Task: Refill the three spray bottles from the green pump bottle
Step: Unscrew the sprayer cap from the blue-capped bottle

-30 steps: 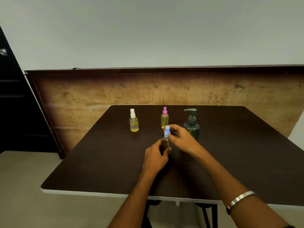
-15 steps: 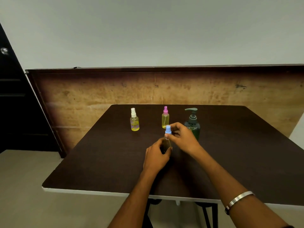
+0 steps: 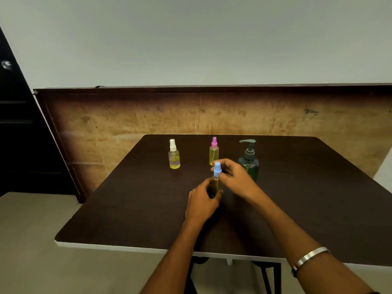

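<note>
Near the desk [image 3: 127, 219] middle, the left hand [image 3: 202, 203] grips the blue-capped spray bottle [image 3: 215, 186] upright to steady it while the right hand [image 3: 235, 177] pinches its cap [image 3: 217, 169], likely unscrewing. Toward the far edge stand the white-capped bottle [image 3: 174, 154], pink-capped bottle [image 3: 213, 152] and green pump bottle [image 3: 249, 160].

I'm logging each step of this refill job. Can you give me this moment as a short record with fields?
surface: dark brown wooden table
in hand: small clear spray bottle with blue cap, upright
left hand: grips that bottle's body
right hand: pinches the blue cap
standing at the back: yellow-filled spray bottle with white cap; yellow-filled spray bottle with pink cap; dark green pump bottle
pump bottle: untouched, pump on
wrist: silver bangle on the right arm
</note>
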